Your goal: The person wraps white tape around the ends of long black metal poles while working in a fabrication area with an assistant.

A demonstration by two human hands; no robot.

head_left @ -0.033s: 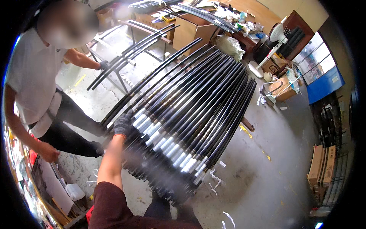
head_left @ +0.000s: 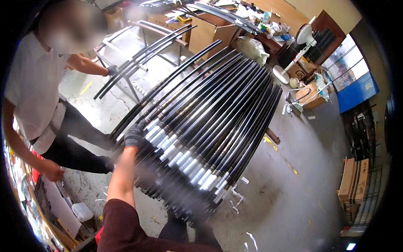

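Observation:
My left hand (head_left: 134, 137), in a dark grey work glove with an orange band at the wrist, is at the left edge of a wide row of long black rods (head_left: 218, 113). Its fingers look curled around one rod near the silvery sections. The rods lie side by side, fanned out and sloping away to the upper right. Silver-white bands (head_left: 184, 161) ring them toward their near ends, which are blurred and dark. No part of my right hand shows.
At the left a co-worker holds several black rods (head_left: 142, 63) in a gloved hand (head_left: 112, 70); the other hand (head_left: 52, 171) hangs bare. Cardboard box (head_left: 210, 35), white fan (head_left: 305, 35) and cluttered table (head_left: 268, 33) stand behind. Paper strips (head_left: 237, 199) litter the floor.
The whole view has shifted very slightly. My left hand stays at the same place on the rods, and the co-worker holds the same rods.

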